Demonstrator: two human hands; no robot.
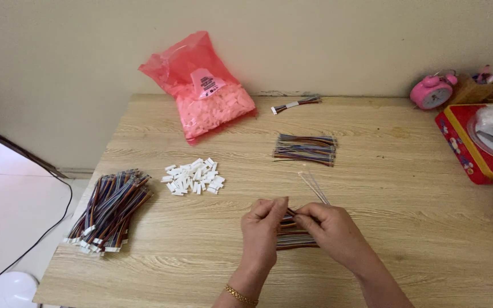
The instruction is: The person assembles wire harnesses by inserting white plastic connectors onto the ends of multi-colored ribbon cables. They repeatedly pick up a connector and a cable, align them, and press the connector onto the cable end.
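Observation:
Both my hands meet over the near middle of the wooden table [406, 188]. My left hand [262, 231] and my right hand [331, 228] pinch the same short bundle of multicoloured wires [295, 238], which lies between them. What the fingertips hold at the bundle's end is hidden. A thin pair of white wires [314, 187] lies just beyond my right hand. A loose heap of small white plastic connectors [195, 177] sits to the left of my hands.
A large pile of finished coloured wire harnesses [109, 210] lies at the left edge. More wire bundles [305, 149] and one single harness [295, 104] lie farther back. A pink bag of connectors [203, 85] leans on the wall. A red tin [463, 151] and pink alarm clock [432, 91] stand at right.

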